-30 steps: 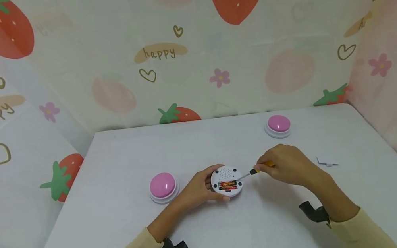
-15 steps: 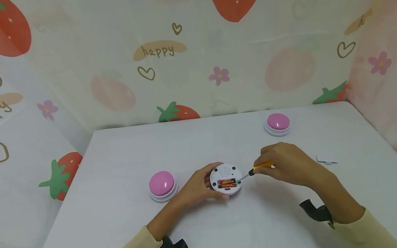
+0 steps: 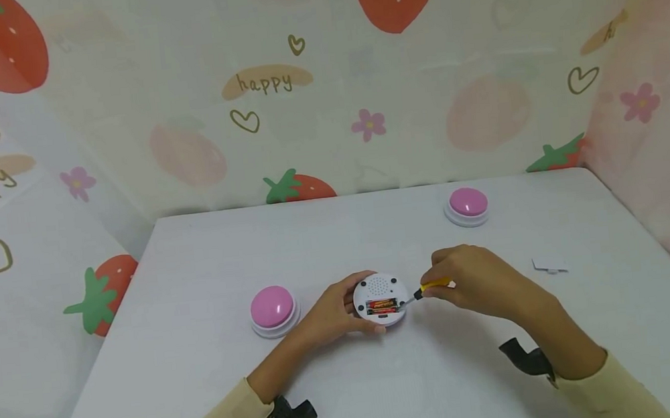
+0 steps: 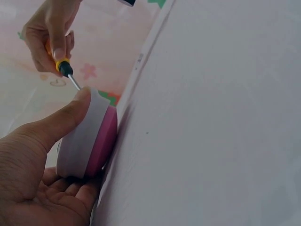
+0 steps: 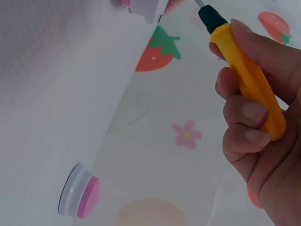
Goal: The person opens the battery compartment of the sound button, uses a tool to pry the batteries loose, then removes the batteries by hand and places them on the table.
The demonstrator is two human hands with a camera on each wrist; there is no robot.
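My left hand (image 3: pixel 336 314) grips a round white button (image 3: pixel 386 286) with a pink dome by its sides, underside facing up. In that underside the battery compartment shows two red-and-black batteries (image 3: pixel 382 307), with no cover over them. The pink dome (image 4: pixel 102 143) faces the table in the left wrist view. My right hand (image 3: pixel 478 281) holds a screwdriver (image 5: pixel 249 77) with a yellow handle and dark collar, fingers curled round the handle. Its metal shaft (image 4: pixel 74 82) slants to the compartment's right end, the tip right at the batteries' edge.
A second pink-domed button (image 3: pixel 272 307) stands dome up left of my left hand. Another pink button (image 3: pixel 468 203) sits near the table's back edge. A small white battery cover (image 3: pixel 550 266) lies to the right, beyond my right wrist. Patterned cloth walls border the white table (image 3: pixel 241 245).
The screwdriver's handle, with my right hand round it, has shifted slightly left, its tip staying at the compartment's right end. The head view has tilted a little. My left hand keeps its grip on the button.
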